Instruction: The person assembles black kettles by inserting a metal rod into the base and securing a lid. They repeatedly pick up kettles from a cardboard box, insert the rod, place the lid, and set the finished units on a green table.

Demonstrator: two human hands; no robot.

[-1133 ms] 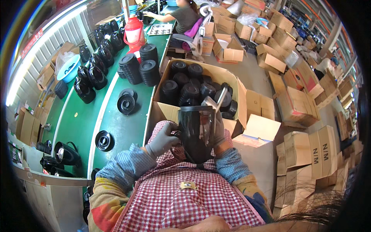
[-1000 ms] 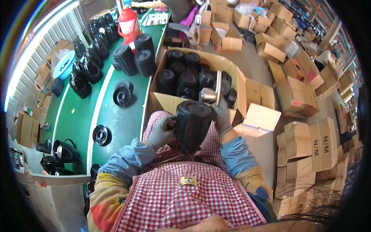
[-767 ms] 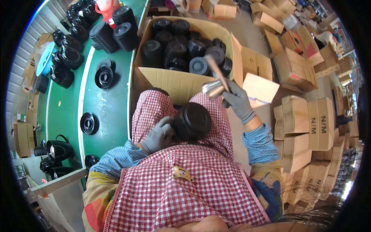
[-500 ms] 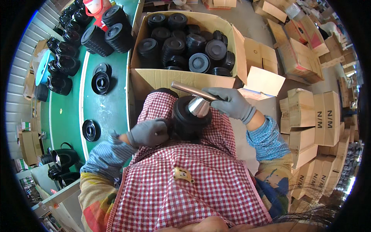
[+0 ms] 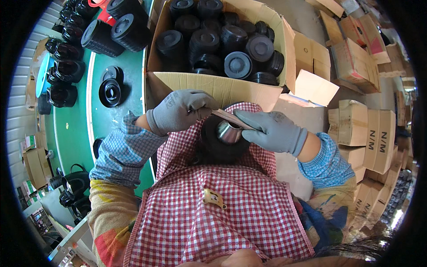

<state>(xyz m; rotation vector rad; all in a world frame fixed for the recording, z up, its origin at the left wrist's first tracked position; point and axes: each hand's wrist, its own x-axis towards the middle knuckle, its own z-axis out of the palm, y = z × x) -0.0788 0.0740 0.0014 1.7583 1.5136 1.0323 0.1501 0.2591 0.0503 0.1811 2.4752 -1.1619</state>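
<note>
A metal tool with a straight bar handle and a silver cone-shaped head [image 5: 228,134] stands on a black round part [image 5: 218,149] between my knees. My gloved left hand [image 5: 183,110] is closed around the left end of the bar. At the other end, my gloved right hand [image 5: 275,130] grips the bar with thumb and fingers. The cone rests at the middle of the black part's top. What lies under the cone is hidden, and the part's lower side is dark against the red checked apron [image 5: 213,218].
Ahead stands an open cardboard box [image 5: 200,84] packed with black round parts. To the left, a green table [image 5: 73,133] carries stacked black discs [image 5: 131,33], black pots [image 5: 62,95] and a loose black ring part [image 5: 110,92]. Cardboard cartons [image 5: 380,140] stand at the right.
My left hand has left the side of the black part, moved up and taken hold of the bar's left end. The bar has turned slightly. My right hand still holds it.
</note>
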